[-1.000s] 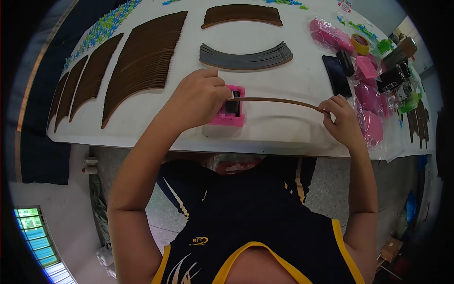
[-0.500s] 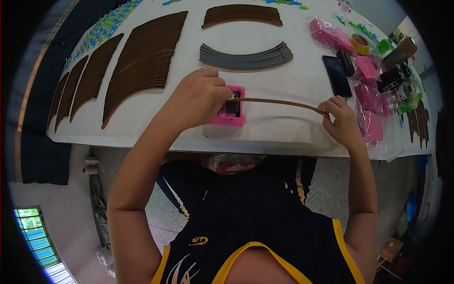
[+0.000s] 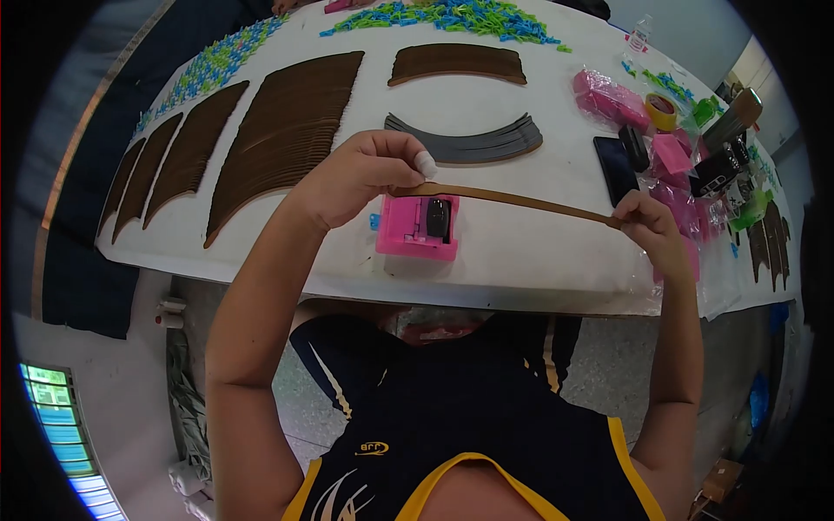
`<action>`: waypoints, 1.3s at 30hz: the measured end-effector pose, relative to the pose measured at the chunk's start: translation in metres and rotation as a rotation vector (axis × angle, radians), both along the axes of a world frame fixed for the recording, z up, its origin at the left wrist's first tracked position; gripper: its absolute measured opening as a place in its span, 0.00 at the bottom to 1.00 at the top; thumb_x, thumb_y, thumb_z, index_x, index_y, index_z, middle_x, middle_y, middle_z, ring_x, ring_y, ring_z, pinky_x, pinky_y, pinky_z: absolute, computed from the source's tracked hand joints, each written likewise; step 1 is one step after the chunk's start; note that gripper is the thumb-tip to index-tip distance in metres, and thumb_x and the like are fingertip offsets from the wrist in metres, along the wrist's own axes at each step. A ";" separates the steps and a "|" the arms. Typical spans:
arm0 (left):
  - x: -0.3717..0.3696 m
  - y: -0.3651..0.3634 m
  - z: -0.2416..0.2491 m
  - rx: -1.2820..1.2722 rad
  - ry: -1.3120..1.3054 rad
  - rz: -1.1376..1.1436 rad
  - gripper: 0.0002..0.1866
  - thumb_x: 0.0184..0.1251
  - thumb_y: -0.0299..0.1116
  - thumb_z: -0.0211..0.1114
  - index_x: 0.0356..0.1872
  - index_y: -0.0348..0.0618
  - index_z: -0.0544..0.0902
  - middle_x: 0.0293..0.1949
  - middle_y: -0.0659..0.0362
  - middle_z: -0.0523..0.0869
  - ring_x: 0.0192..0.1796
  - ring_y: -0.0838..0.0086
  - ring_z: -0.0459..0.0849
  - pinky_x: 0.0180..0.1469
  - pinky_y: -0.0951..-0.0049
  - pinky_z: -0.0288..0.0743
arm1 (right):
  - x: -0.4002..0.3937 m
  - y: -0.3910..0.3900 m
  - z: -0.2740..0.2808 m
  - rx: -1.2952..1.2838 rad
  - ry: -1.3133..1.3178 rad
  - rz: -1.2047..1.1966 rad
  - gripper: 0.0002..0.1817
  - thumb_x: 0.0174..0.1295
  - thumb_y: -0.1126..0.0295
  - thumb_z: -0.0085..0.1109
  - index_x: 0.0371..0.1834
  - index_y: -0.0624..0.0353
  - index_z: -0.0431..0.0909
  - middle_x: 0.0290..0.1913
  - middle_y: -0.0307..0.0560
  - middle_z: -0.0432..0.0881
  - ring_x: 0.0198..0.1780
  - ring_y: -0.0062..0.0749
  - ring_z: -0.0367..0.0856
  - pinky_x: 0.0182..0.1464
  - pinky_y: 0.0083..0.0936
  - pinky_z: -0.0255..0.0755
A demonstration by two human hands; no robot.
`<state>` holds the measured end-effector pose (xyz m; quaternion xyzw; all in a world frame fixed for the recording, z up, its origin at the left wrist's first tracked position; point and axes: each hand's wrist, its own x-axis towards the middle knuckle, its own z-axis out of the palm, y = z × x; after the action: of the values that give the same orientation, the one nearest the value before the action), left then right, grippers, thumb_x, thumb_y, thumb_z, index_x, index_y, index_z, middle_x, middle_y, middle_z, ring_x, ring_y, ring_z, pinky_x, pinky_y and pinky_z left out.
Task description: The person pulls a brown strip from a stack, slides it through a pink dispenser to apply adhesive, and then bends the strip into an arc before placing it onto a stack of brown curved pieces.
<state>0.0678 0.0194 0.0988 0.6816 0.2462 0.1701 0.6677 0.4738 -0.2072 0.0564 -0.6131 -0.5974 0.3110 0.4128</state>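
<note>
A long, thin brown strip stretches between my two hands above the table. Its left end is pinched by my left hand, which has a white wrap on one fingertip. My right hand grips the other end between thumb and fingers. Just below my left hand sits a pink box-like device with a black part on top and a small blue piece at its left side. Beyond the strip lies a curved stack of grey strips, partly covered by my left hand.
Fanned brown strips cover the table's left side, and another brown stack lies farther back. Blue and green clips are heaped at the far edge. On the right are a phone, a tape roll and wrapped pink packs.
Both hands have lifted the brown strip off the pink device, and the strip now shows its flat face. The device is more exposed. The camera view has shifted slightly.
</note>
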 end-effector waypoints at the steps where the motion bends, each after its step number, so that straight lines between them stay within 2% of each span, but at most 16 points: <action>1: -0.001 0.000 -0.001 -0.138 -0.071 0.006 0.07 0.68 0.24 0.66 0.44 0.37 0.87 0.38 0.63 0.88 0.40 0.79 0.85 0.46 0.75 0.80 | 0.002 0.001 -0.003 -0.031 0.136 0.022 0.10 0.58 0.83 0.57 0.40 0.61 0.83 0.38 0.34 0.79 0.42 0.18 0.74 0.45 0.20 0.67; 2: -0.003 0.000 -0.002 -0.276 -0.142 0.012 0.07 0.68 0.24 0.65 0.44 0.38 0.87 0.39 0.62 0.88 0.40 0.79 0.85 0.45 0.76 0.80 | 0.005 0.001 -0.009 -0.023 0.133 0.027 0.10 0.58 0.83 0.57 0.40 0.61 0.83 0.38 0.34 0.79 0.42 0.18 0.74 0.45 0.20 0.67; 4: -0.008 0.001 -0.004 -0.347 -0.187 -0.004 0.07 0.67 0.23 0.65 0.44 0.38 0.87 0.39 0.62 0.88 0.38 0.80 0.83 0.44 0.77 0.79 | 0.006 0.003 -0.025 -0.008 0.367 0.033 0.10 0.56 0.81 0.57 0.41 0.60 0.81 0.39 0.36 0.78 0.40 0.19 0.73 0.45 0.20 0.67; 5: -0.010 0.003 -0.005 -0.425 -0.229 -0.025 0.07 0.67 0.23 0.64 0.44 0.38 0.87 0.38 0.61 0.87 0.37 0.80 0.82 0.43 0.77 0.78 | 0.002 0.003 -0.028 -0.002 0.364 0.042 0.10 0.56 0.81 0.57 0.41 0.60 0.81 0.39 0.36 0.78 0.40 0.19 0.73 0.45 0.20 0.67; 7: -0.014 0.006 -0.010 -0.446 -0.260 -0.004 0.07 0.68 0.22 0.64 0.44 0.38 0.86 0.38 0.61 0.87 0.36 0.80 0.81 0.42 0.77 0.77 | -0.013 0.006 -0.033 -0.025 0.791 0.167 0.10 0.56 0.80 0.59 0.42 0.57 0.79 0.39 0.37 0.77 0.37 0.21 0.71 0.44 0.22 0.67; 8: -0.015 0.008 -0.011 -0.475 -0.287 0.012 0.07 0.68 0.22 0.64 0.44 0.38 0.86 0.37 0.61 0.87 0.35 0.80 0.80 0.40 0.77 0.77 | -0.020 0.007 -0.037 -0.022 0.786 0.179 0.10 0.56 0.80 0.59 0.42 0.57 0.79 0.39 0.37 0.77 0.37 0.21 0.71 0.44 0.22 0.67; 13: -0.018 0.010 -0.018 -0.504 -0.361 -0.021 0.08 0.70 0.23 0.65 0.47 0.39 0.84 0.36 0.61 0.86 0.35 0.79 0.80 0.40 0.76 0.76 | -0.061 0.026 -0.048 0.007 1.356 0.336 0.08 0.61 0.77 0.60 0.42 0.56 0.76 0.38 0.40 0.74 0.40 0.26 0.68 0.44 0.26 0.67; 15: -0.016 0.009 -0.020 -0.511 -0.371 -0.030 0.08 0.70 0.23 0.65 0.48 0.40 0.83 0.36 0.61 0.86 0.35 0.79 0.80 0.40 0.76 0.76 | -0.084 0.037 -0.045 0.027 1.433 0.341 0.08 0.62 0.78 0.59 0.42 0.55 0.76 0.38 0.40 0.73 0.41 0.27 0.68 0.45 0.27 0.67; 16: -0.015 0.007 -0.021 -0.537 -0.375 -0.016 0.08 0.71 0.23 0.64 0.48 0.41 0.83 0.36 0.59 0.85 0.36 0.77 0.80 0.43 0.74 0.76 | -0.096 0.043 -0.043 0.045 1.512 0.343 0.07 0.63 0.78 0.59 0.43 0.55 0.76 0.39 0.40 0.73 0.42 0.28 0.67 0.45 0.27 0.67; 17: -0.013 0.005 -0.023 -0.564 -0.379 -0.003 0.08 0.71 0.23 0.63 0.48 0.41 0.82 0.36 0.58 0.85 0.38 0.75 0.80 0.46 0.72 0.76 | -0.105 0.050 -0.042 0.051 1.545 0.396 0.06 0.65 0.77 0.57 0.42 0.54 0.76 0.41 0.41 0.74 0.42 0.29 0.67 0.47 0.29 0.67; 24: -0.015 0.000 -0.032 -0.609 -0.454 0.075 0.10 0.72 0.22 0.62 0.51 0.45 0.83 0.38 0.56 0.87 0.41 0.73 0.82 0.47 0.70 0.76 | -0.131 0.078 -0.037 0.064 1.627 0.401 0.04 0.65 0.74 0.54 0.41 0.54 0.76 0.42 0.41 0.76 0.43 0.31 0.68 0.47 0.31 0.67; 27: -0.023 -0.001 -0.032 -0.633 -0.477 0.158 0.09 0.73 0.22 0.65 0.49 0.47 0.84 0.40 0.60 0.88 0.43 0.75 0.87 0.47 0.73 0.80 | -0.125 0.081 -0.035 0.100 1.631 0.441 0.05 0.64 0.73 0.54 0.42 0.53 0.77 0.42 0.41 0.77 0.43 0.32 0.68 0.48 0.31 0.66; 29: -0.028 0.004 -0.037 -0.633 -0.493 0.179 0.11 0.71 0.21 0.62 0.50 0.45 0.82 0.36 0.56 0.86 0.41 0.70 0.82 0.48 0.67 0.76 | -0.120 0.080 -0.030 0.126 1.630 0.447 0.06 0.63 0.70 0.54 0.42 0.53 0.78 0.41 0.40 0.76 0.43 0.32 0.68 0.49 0.30 0.65; 36: -0.035 0.012 -0.044 -0.614 -0.512 0.108 0.09 0.69 0.23 0.63 0.48 0.44 0.82 0.33 0.57 0.84 0.38 0.70 0.78 0.44 0.68 0.72 | -0.105 0.074 -0.013 0.243 1.660 0.394 0.11 0.63 0.66 0.56 0.45 0.55 0.80 0.45 0.40 0.76 0.45 0.32 0.68 0.52 0.29 0.65; 38: -0.036 0.014 -0.044 -0.615 -0.531 0.134 0.08 0.68 0.23 0.62 0.46 0.44 0.82 0.32 0.58 0.83 0.38 0.71 0.76 0.43 0.68 0.70 | -0.098 0.077 -0.011 0.285 1.610 0.533 0.16 0.62 0.70 0.57 0.53 0.57 0.83 0.49 0.42 0.77 0.48 0.33 0.70 0.55 0.29 0.67; 39: -0.035 0.015 -0.045 -0.615 -0.524 0.111 0.08 0.68 0.23 0.62 0.46 0.44 0.82 0.32 0.58 0.83 0.38 0.71 0.76 0.43 0.68 0.70 | -0.095 0.077 -0.011 0.306 1.605 0.521 0.16 0.62 0.70 0.57 0.53 0.57 0.83 0.49 0.42 0.77 0.48 0.33 0.70 0.55 0.29 0.67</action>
<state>0.0327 0.0344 0.0540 0.3692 0.1438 0.2923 0.8704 0.3784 -0.1300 0.0456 0.0117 -0.2817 0.6516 0.7043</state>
